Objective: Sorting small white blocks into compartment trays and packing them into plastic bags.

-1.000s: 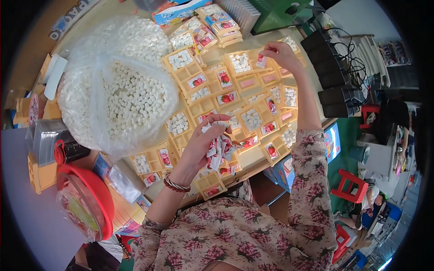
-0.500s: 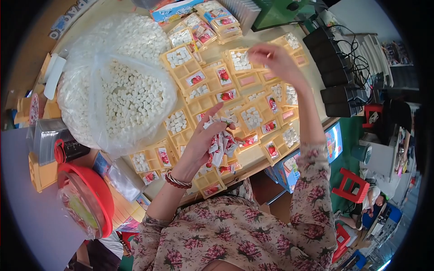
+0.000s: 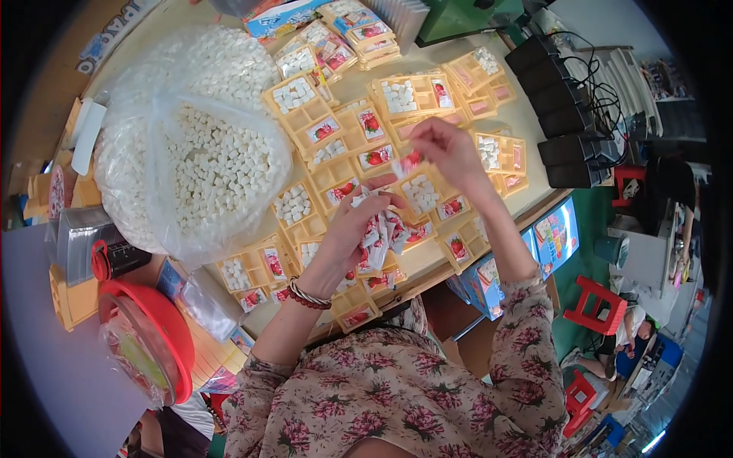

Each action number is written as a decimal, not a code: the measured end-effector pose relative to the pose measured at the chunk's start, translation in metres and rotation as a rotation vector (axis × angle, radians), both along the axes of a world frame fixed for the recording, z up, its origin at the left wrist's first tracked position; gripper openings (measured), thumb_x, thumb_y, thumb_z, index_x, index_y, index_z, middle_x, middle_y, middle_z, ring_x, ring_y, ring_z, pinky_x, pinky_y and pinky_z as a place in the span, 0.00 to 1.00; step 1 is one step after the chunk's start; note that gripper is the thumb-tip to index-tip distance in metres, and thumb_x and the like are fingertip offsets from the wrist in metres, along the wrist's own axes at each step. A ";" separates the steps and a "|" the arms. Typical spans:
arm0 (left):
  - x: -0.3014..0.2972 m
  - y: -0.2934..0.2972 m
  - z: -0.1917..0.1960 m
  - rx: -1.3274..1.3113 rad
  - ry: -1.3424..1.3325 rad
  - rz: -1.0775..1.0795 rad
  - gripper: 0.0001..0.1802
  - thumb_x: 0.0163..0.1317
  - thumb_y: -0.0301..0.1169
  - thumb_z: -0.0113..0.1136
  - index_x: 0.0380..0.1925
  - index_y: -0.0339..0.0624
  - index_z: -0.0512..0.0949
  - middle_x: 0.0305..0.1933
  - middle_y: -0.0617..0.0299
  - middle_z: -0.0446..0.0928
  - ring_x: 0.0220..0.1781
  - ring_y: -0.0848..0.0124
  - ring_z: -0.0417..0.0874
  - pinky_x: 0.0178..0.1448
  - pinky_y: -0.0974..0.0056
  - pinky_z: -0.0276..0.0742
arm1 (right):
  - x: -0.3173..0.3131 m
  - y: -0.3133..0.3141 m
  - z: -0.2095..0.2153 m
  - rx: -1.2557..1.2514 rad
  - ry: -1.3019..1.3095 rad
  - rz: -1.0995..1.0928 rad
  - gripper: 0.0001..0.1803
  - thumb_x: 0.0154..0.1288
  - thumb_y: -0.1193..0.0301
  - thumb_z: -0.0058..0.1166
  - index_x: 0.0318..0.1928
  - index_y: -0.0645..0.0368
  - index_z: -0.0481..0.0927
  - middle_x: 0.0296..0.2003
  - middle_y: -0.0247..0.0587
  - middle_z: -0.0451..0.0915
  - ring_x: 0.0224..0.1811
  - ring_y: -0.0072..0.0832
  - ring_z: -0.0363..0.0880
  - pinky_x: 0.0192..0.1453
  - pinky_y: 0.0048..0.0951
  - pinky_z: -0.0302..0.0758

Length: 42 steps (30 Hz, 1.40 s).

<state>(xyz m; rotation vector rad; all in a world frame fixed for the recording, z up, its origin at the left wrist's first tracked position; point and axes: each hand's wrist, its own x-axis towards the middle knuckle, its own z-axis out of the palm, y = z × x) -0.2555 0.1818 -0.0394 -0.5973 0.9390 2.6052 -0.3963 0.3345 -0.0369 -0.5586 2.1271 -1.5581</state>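
My left hand (image 3: 353,229) is closed around a bunch of small white-and-red sachets (image 3: 379,243) printed with strawberries. Just to its right, my right hand (image 3: 452,159) pinches a single sachet (image 3: 408,162) above the trays. Beneath both hands spread many pale-yellow compartment trays, some overlapping. One tray (image 3: 416,114) at the far side has white pellets (image 3: 398,96) in one compartment and a strawberry sachet (image 3: 441,93) in another. A nearer tray (image 3: 292,226) also bears white pellets. My left hand and its bunch cover part of the trays below.
A large clear bag (image 3: 221,221) of white pellets fills the left of the table. Stacked trays (image 3: 374,38) stand at the far edge. Black boxes with cables (image 3: 569,164) line the right side. A red basin (image 3: 179,340) and a black-and-red jar (image 3: 122,256) are at lower left.
My right hand has come back from the far tray toward my left hand and now holds one sachet. A sachet now shows in that tray's right compartment. The left hand keeps its bunch.
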 end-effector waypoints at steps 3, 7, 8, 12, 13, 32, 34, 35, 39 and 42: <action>0.000 -0.003 -0.003 0.021 -0.013 -0.016 0.21 0.60 0.30 0.52 0.53 0.36 0.67 0.36 0.58 0.78 0.28 0.74 0.80 0.33 0.72 0.79 | -0.029 0.012 -0.015 0.200 0.155 -0.100 0.06 0.60 0.79 0.52 0.39 0.65 0.75 0.27 0.29 0.76 0.29 0.14 0.71 0.34 0.18 0.69; 0.005 -0.004 -0.005 0.043 -0.036 0.014 0.21 0.59 0.30 0.54 0.52 0.34 0.67 0.35 0.58 0.78 0.31 0.73 0.81 0.35 0.71 0.81 | -0.043 0.007 -0.019 0.198 0.178 -0.026 0.06 0.60 0.79 0.52 0.39 0.65 0.75 0.28 0.30 0.76 0.29 0.14 0.71 0.35 0.19 0.70; 0.006 -0.005 -0.005 0.043 -0.037 0.015 0.21 0.59 0.30 0.54 0.52 0.34 0.67 0.35 0.58 0.78 0.31 0.73 0.81 0.35 0.71 0.81 | -0.045 0.005 -0.017 0.229 0.184 -0.012 0.05 0.60 0.79 0.52 0.38 0.65 0.76 0.28 0.31 0.76 0.29 0.15 0.71 0.35 0.19 0.70; 0.006 -0.004 -0.004 0.051 -0.044 0.019 0.22 0.58 0.30 0.54 0.53 0.35 0.67 0.35 0.58 0.77 0.31 0.73 0.81 0.34 0.70 0.81 | -0.052 0.005 -0.021 0.331 0.324 0.022 0.06 0.59 0.77 0.54 0.38 0.64 0.76 0.29 0.36 0.77 0.31 0.19 0.73 0.37 0.22 0.70; 0.005 -0.005 -0.004 0.051 -0.051 0.018 0.23 0.58 0.29 0.54 0.54 0.35 0.65 0.35 0.57 0.77 0.31 0.73 0.81 0.34 0.70 0.81 | -0.051 0.006 -0.025 0.330 0.322 0.024 0.06 0.59 0.77 0.54 0.38 0.64 0.76 0.29 0.36 0.77 0.31 0.19 0.73 0.37 0.22 0.70; -0.006 -0.001 0.007 0.125 -0.051 -0.204 0.26 0.58 0.30 0.55 0.57 0.38 0.64 0.37 0.56 0.79 0.33 0.72 0.82 0.40 0.68 0.80 | 0.042 -0.010 0.031 -0.052 -0.231 0.226 0.03 0.62 0.76 0.51 0.32 0.61 0.77 0.33 0.31 0.75 0.32 0.19 0.73 0.37 0.22 0.69; -0.011 -0.002 0.001 0.100 -0.040 -0.170 0.18 0.59 0.32 0.54 0.49 0.38 0.70 0.34 0.58 0.79 0.30 0.74 0.81 0.37 0.69 0.80 | 0.031 -0.005 0.018 0.008 0.213 -0.033 0.04 0.63 0.76 0.50 0.32 0.63 0.76 0.31 0.32 0.76 0.32 0.17 0.73 0.35 0.19 0.70; -0.014 -0.001 0.000 0.139 -0.026 -0.163 0.18 0.58 0.31 0.55 0.48 0.39 0.71 0.32 0.59 0.79 0.29 0.75 0.81 0.34 0.70 0.79 | 0.020 0.001 0.009 -0.074 0.139 -0.100 0.05 0.64 0.75 0.50 0.33 0.65 0.75 0.29 0.34 0.78 0.30 0.16 0.74 0.32 0.18 0.71; -0.011 -0.002 -0.001 0.232 -0.048 -0.118 0.19 0.57 0.30 0.55 0.49 0.37 0.70 0.31 0.59 0.79 0.28 0.74 0.81 0.32 0.71 0.79 | -0.019 0.033 0.003 0.058 -0.006 -0.342 0.06 0.64 0.75 0.50 0.35 0.67 0.75 0.27 0.34 0.79 0.27 0.18 0.76 0.30 0.18 0.73; -0.011 -0.003 0.001 0.294 -0.129 -0.034 0.21 0.57 0.29 0.55 0.51 0.35 0.69 0.31 0.58 0.78 0.29 0.71 0.80 0.35 0.70 0.78 | -0.036 0.051 -0.011 0.147 0.151 -0.514 0.07 0.63 0.74 0.50 0.36 0.67 0.76 0.24 0.35 0.80 0.24 0.20 0.77 0.31 0.21 0.74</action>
